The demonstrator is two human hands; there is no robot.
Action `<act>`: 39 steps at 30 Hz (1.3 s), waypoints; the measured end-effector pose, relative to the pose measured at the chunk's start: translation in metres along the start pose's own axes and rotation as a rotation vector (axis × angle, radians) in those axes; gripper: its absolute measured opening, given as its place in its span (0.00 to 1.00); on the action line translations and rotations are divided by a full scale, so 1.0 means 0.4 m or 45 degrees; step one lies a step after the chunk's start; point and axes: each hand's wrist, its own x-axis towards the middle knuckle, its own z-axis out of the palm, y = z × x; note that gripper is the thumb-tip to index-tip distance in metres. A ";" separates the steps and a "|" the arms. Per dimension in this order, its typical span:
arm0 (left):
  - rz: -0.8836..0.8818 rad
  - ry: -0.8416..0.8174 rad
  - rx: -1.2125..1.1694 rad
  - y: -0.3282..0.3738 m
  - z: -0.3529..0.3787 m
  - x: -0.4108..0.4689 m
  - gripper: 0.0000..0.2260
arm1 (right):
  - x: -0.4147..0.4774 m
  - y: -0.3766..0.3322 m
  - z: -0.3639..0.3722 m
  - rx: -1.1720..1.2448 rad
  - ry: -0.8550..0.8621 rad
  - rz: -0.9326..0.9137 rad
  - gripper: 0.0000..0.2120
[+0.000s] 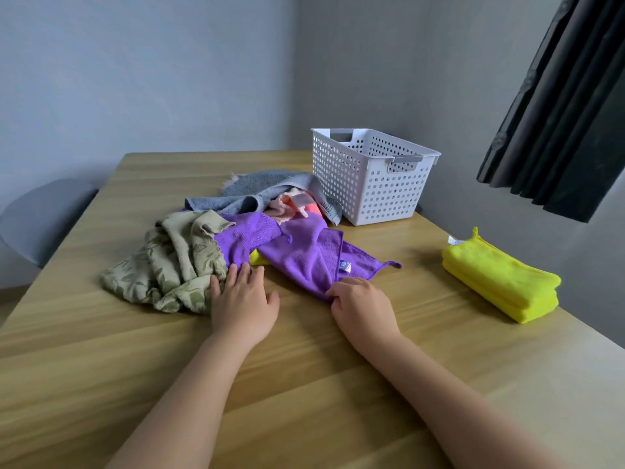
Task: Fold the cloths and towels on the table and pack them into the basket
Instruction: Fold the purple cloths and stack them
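Right hand (363,308) pinches near corner of purple cloth (297,252); cloth runs away toward the pile, far-left. Left hand (241,299) flat, fingers straight, at the pile's near edge. Basket (368,177) beyond.

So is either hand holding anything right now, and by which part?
The right hand pinches the purple cloth at its near corner. The left hand lies flat and open, holding nothing.
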 end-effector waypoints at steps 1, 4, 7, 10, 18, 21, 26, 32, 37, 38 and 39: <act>-0.002 0.000 -0.006 -0.001 0.000 -0.001 0.24 | -0.020 0.005 -0.007 0.007 0.024 -0.030 0.13; 0.005 -0.014 0.023 -0.003 -0.002 -0.005 0.25 | -0.080 0.023 -0.030 0.015 0.077 -0.081 0.10; -0.003 -0.029 0.031 -0.003 -0.008 -0.009 0.25 | -0.148 0.043 -0.063 0.031 0.149 -0.105 0.08; -0.030 0.090 -0.046 0.004 -0.014 -0.021 0.19 | -0.203 0.059 -0.098 0.094 0.141 -0.144 0.06; 0.673 0.565 -0.394 0.068 -0.034 -0.057 0.12 | -0.156 0.064 -0.106 0.358 0.308 0.245 0.06; 0.818 0.146 -0.342 0.092 -0.004 -0.075 0.26 | -0.093 0.075 -0.083 0.448 0.333 0.403 0.11; 0.732 -0.118 -0.192 0.092 0.024 -0.061 0.28 | -0.050 0.101 -0.046 0.320 0.060 0.413 0.18; 0.437 0.163 -0.452 0.087 0.033 -0.037 0.11 | -0.071 0.105 -0.087 1.151 0.123 0.426 0.08; 0.485 0.406 -0.711 0.087 0.001 -0.040 0.17 | -0.077 0.087 -0.106 1.733 0.024 0.323 0.07; 0.547 0.454 -0.773 0.090 -0.008 -0.044 0.17 | -0.076 0.087 -0.105 1.776 0.003 0.299 0.07; 0.607 0.481 -0.823 0.096 -0.018 -0.050 0.16 | -0.077 0.088 -0.105 1.823 -0.020 0.267 0.09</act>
